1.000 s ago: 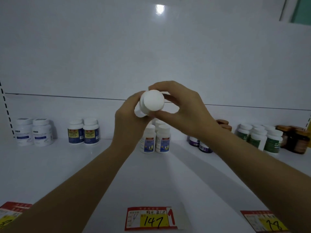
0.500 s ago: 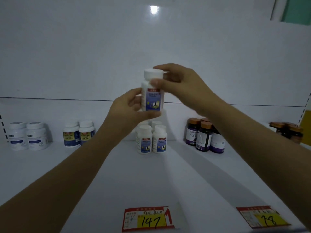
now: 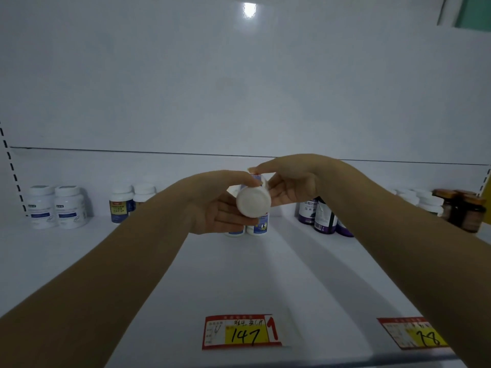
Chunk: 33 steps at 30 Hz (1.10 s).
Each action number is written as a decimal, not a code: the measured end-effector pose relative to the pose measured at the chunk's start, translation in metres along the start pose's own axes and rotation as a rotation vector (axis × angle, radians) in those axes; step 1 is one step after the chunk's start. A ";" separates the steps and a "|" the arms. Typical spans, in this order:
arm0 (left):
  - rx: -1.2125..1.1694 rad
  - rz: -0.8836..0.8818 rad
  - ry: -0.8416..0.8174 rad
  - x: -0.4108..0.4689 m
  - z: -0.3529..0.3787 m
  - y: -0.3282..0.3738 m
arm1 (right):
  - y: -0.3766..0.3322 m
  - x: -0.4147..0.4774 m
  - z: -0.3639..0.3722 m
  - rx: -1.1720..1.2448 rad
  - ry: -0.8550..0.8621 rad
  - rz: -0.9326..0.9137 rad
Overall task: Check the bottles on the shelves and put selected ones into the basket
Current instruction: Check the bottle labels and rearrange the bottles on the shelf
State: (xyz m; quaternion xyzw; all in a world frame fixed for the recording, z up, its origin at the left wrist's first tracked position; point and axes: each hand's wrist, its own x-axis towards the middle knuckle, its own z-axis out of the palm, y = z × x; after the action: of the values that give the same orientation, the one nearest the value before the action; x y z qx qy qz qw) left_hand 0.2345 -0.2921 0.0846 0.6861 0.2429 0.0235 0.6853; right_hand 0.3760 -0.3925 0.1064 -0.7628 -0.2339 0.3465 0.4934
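L hand [image 3: 216, 208]: palm up under white bottle [image 3: 253, 201], thumb over it.
R hand [image 3: 291, 181]: pinches bottle's far end, one finger on top.
Bottle: tipped over, round white end twd me.
Shelf [image 3: 239, 274]: white; blue-label bottles [image 3: 259, 227] just behind hands.
Left side: white jars [image 3: 57, 205], yellow-label pair [image 3: 121, 205].
Right side: purple bottles [image 3: 322, 219], amber jars [image 3: 473, 213].
Front edge: tag "147" [image 3: 243, 332], tag "78" [image 3: 414, 334].

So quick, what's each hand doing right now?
Left hand: grips the small white plastic bottle, its round cap facing the camera.
Right hand: pinches the same bottle's far end.
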 end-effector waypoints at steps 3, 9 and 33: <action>0.026 -0.005 0.004 0.002 0.002 0.000 | 0.001 -0.001 -0.001 -0.009 -0.018 -0.049; 0.204 0.320 0.118 0.009 0.002 -0.011 | -0.005 -0.016 -0.007 -0.070 -0.062 -0.460; 0.523 0.608 0.375 0.037 -0.010 -0.052 | -0.020 -0.014 0.013 -0.759 0.170 -0.669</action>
State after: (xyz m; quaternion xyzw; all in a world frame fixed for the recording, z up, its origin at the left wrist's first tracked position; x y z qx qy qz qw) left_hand 0.2476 -0.2727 0.0249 0.8607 0.1479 0.2860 0.3944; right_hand 0.3569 -0.3865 0.1253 -0.7972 -0.5335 -0.0028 0.2827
